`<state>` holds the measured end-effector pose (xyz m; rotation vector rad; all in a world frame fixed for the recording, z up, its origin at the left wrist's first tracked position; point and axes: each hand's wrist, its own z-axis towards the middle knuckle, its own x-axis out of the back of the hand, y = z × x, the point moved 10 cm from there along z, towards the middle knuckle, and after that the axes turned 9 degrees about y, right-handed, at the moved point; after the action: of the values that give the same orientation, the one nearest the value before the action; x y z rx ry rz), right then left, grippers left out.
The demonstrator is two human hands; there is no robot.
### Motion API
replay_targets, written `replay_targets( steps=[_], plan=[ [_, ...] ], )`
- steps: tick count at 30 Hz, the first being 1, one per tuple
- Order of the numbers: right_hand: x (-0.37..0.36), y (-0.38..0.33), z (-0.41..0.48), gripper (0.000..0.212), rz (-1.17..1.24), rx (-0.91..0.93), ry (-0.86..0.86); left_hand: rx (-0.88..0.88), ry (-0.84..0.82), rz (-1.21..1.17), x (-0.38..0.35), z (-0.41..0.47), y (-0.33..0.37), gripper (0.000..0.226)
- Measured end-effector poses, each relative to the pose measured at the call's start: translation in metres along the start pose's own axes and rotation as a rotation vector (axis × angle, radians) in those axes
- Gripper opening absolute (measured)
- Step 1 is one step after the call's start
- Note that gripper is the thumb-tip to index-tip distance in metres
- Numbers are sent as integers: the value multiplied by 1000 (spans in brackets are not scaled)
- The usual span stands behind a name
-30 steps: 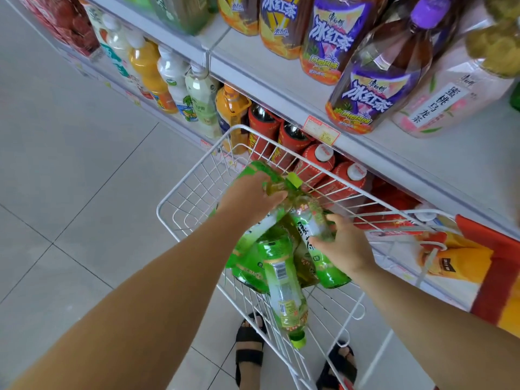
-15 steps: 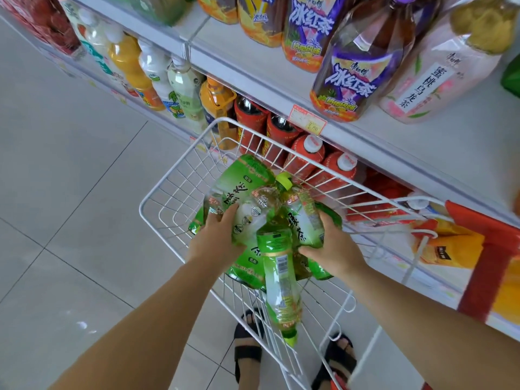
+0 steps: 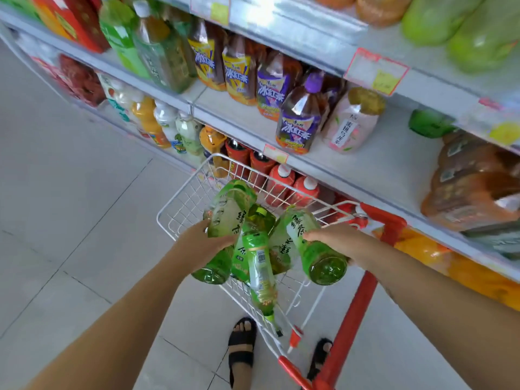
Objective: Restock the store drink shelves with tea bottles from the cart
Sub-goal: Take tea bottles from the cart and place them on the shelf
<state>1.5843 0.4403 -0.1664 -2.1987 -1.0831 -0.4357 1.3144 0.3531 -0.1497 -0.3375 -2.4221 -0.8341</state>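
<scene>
The left hand (image 3: 204, 246) grips one green tea bottle (image 3: 225, 218), and the right hand (image 3: 334, 240) grips another green bottle (image 3: 312, 246), above the cart (image 3: 180, 204).

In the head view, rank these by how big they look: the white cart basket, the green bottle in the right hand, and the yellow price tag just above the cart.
1. White cart basket, clearly largest.
2. Green bottle gripped by the right hand.
3. Yellow price tag, smallest.
The tag sits farther from the camera, so its true size is less sure.
</scene>
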Motion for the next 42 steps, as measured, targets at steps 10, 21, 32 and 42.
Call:
replay_targets(
  steps=[10,21,32,42],
  plan=[
    [133,-9,-157,33,275,148,152,-228,-51,-152,18,-152,114,84],
    [290,18,-245,32,535,297,535,-593,-144,-170,-13,-250,293,70],
    [373,-5,-205,60,539,419,931,-646,-71,-176,-20,-248,315,65],
    [395,-21,-138,65,618,413,1063,-613,57,-223,21,-223,306,37]
  ],
)
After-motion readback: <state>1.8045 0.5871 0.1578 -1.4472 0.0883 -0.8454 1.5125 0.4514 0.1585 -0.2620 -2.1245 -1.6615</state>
